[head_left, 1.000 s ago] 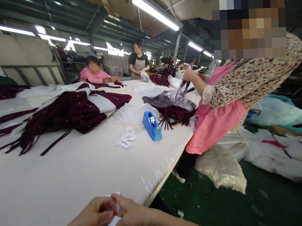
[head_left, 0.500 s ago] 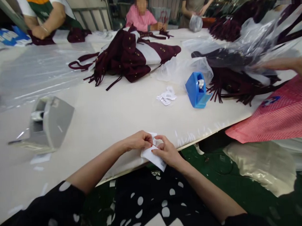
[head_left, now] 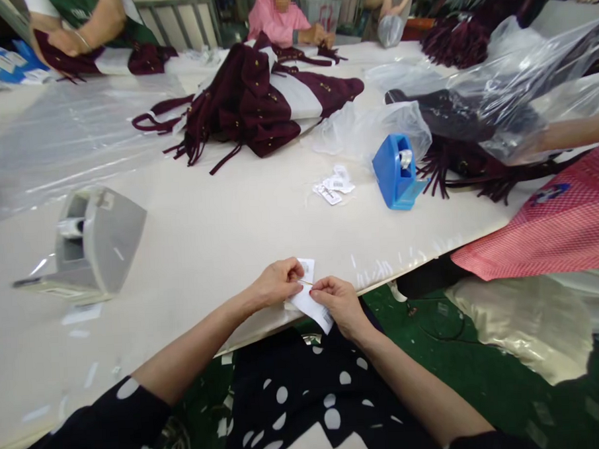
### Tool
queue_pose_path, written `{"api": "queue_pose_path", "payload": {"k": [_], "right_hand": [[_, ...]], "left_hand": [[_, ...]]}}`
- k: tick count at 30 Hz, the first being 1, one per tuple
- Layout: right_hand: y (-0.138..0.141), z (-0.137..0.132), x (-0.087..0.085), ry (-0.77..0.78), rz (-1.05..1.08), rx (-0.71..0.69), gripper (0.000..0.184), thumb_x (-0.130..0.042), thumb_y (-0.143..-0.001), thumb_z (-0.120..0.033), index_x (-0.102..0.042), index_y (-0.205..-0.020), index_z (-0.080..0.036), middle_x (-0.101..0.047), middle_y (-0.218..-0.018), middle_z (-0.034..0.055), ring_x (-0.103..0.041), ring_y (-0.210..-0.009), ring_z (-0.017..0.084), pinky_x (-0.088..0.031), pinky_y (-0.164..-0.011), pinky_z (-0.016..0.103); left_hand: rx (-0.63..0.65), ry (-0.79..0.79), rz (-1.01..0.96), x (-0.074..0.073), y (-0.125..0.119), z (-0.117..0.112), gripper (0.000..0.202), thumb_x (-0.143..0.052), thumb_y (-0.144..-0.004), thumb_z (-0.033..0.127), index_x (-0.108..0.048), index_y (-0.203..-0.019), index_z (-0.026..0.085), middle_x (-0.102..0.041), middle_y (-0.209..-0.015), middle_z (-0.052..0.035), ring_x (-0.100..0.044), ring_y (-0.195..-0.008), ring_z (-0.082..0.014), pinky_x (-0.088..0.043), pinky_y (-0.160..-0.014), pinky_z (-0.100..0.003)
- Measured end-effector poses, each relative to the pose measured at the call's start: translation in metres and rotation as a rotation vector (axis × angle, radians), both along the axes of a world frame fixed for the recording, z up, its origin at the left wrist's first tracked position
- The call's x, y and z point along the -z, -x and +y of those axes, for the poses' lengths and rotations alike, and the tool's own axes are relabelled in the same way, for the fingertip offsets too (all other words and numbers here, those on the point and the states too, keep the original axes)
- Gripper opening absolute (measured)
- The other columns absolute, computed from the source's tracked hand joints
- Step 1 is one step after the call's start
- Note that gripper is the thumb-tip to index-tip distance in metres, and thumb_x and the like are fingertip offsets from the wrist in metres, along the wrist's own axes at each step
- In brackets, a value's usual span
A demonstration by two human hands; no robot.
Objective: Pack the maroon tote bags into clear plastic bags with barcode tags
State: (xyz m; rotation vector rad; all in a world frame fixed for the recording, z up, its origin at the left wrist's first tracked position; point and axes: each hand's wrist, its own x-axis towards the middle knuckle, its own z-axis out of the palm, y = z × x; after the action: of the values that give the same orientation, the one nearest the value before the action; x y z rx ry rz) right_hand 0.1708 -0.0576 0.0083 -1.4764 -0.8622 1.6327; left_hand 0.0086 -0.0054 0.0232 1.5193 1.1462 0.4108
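Note:
At the table's front edge, my left hand (head_left: 281, 280) is closed, thumb and fingers pinching a white paper tag (head_left: 311, 306) with small dark print on its lower end. My right hand (head_left: 339, 303) pinches close beside it, fingertips pressed together on a thin string (head_left: 306, 283) that runs across to the left fingertips. Behind the fingers shows another white printed tag (head_left: 307, 269). How the string joins the tags is too small to make out. Farther back lies a small pile of white tags (head_left: 334, 184), next to a blue tape dispenser (head_left: 395, 174).
A grey tape dispenser (head_left: 114, 239) stands at the left. Dark maroon fringed bags (head_left: 255, 107) lie mid-table, with clear plastic sheeting (head_left: 87, 141) to their left. At right, a co-worker's arm (head_left: 576, 135) reaches over plastic-covered bags. Several people work along the far side.
My right fingers, more spread before, have closed to a pinch near the left fingertips. The upper tag shows more plainly. The camera view has shifted slightly.

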Motion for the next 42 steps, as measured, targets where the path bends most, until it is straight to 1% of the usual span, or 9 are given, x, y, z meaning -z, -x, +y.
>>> {"api": "queue_pose_path", "payload": {"k": [3,9,14,18,20,24,28,34,42], "right_hand": [[0.004,-0.003,0.002,-0.013,0.022,0.093,0.024,-0.068,-0.056,-0.031,-0.058,-0.069,-0.013,-0.056,-0.052,-0.0040,-0.044,-0.046,0.007,-0.031,-0.047,0.020],[0.010,-0.008,0.011,-0.036,0.030,0.218,0.026,-0.068,-0.059,-0.033,-0.056,-0.073,-0.014,-0.056,-0.054,-0.0035,-0.046,-0.048,0.008,-0.033,-0.048,0.021],[0.011,-0.007,0.007,-0.022,0.057,0.287,0.029,-0.070,-0.057,-0.034,-0.056,-0.073,-0.015,-0.057,-0.056,-0.0026,-0.048,-0.049,0.009,-0.035,-0.048,0.022],[0.009,-0.005,0.011,0.005,0.092,0.284,0.028,-0.070,-0.056,-0.034,-0.057,-0.070,-0.015,-0.059,-0.056,0.0000,-0.050,-0.049,0.011,-0.036,-0.048,0.023],[0.008,0.000,0.020,-0.006,0.096,0.281,0.027,-0.070,-0.056,-0.034,-0.058,-0.069,-0.015,-0.060,-0.056,0.0013,-0.050,-0.049,0.012,-0.036,-0.048,0.023],[0.008,0.015,0.038,-0.078,0.074,0.340,0.025,-0.069,-0.053,-0.034,-0.058,-0.064,-0.015,-0.060,-0.051,0.0012,-0.050,-0.046,0.012,-0.035,-0.047,0.022],[0.004,0.027,0.045,-0.175,-0.002,0.315,0.020,-0.066,-0.054,-0.033,-0.058,-0.061,-0.016,-0.059,-0.049,0.0006,-0.049,-0.045,0.012,-0.034,-0.046,0.022],[-0.007,0.039,0.045,-0.252,-0.153,0.250,0.018,-0.061,-0.059,-0.036,-0.058,-0.062,-0.018,-0.059,-0.053,0.0012,-0.052,-0.049,0.015,-0.037,-0.047,0.024],[-0.011,0.040,0.034,-0.262,-0.311,0.189,0.027,-0.058,-0.062,-0.046,-0.061,-0.066,-0.019,-0.064,-0.060,0.0042,-0.059,-0.059,0.019,-0.043,-0.052,0.026]], "left_hand": [[-0.004,0.009,-0.003,-0.003,0.003,-0.003,0.016,-0.058,-0.064,0.024,-0.053,-0.074,0.014,-0.042,-0.056,0.0069,-0.037,-0.053,-0.0074,-0.028,-0.052,-0.022],[0.071,0.137,-0.147,-0.005,0.016,-0.003,0.037,-0.068,-0.058,0.025,-0.055,-0.090,0.013,-0.041,-0.059,0.0078,-0.035,-0.056,-0.0075,-0.026,-0.053,-0.022],[0.059,-0.032,-0.107,0.004,0.016,-0.003,0.028,-0.065,-0.062,0.024,-0.057,-0.086,0.014,-0.047,-0.068,0.0044,-0.040,-0.063,-0.0094,-0.032,-0.060,-0.024],[0.204,-0.046,-0.068,0.002,0.017,0.003,0.027,-0.062,-0.059,0.017,-0.061,-0.086,0.015,-0.049,-0.072,0.0037,-0.041,-0.064,-0.0098,-0.032,-0.060,-0.023],[0.212,-0.083,0.008,0.002,0.018,0.009,0.028,-0.063,-0.055,0.013,-0.064,-0.083,0.017,-0.050,-0.073,0.0038,-0.042,-0.066,-0.0105,-0.032,-0.062,-0.023],[0.140,-0.178,0.027,0.008,0.017,0.018,0.026,-0.066,-0.053,0.013,-0.066,-0.077,0.019,-0.055,-0.081,0.0023,-0.047,-0.082,-0.0143,-0.036,-0.074,-0.024],[0.075,-0.111,-0.082,0.017,0.012,0.024,0.027,-0.067,-0.049,0.014,-0.067,-0.075,0.017,-0.055,-0.076,0.0025,-0.047,-0.074,-0.0130,-0.035,-0.066,-0.023],[-0.077,-0.022,-0.184,0.017,-0.005,0.026,0.016,-0.058,-0.047,0.009,-0.062,-0.062,0.013,-0.050,-0.057,0.0046,-0.041,-0.057,-0.0100,-0.029,-0.055,-0.023],[-0.242,-0.206,-0.079,0.018,-0.014,0.021,0.017,-0.058,-0.048,0.002,-0.063,-0.058,0.014,-0.054,-0.068,0.0020,-0.047,-0.069,-0.0119,-0.032,-0.063,-0.023]]}}
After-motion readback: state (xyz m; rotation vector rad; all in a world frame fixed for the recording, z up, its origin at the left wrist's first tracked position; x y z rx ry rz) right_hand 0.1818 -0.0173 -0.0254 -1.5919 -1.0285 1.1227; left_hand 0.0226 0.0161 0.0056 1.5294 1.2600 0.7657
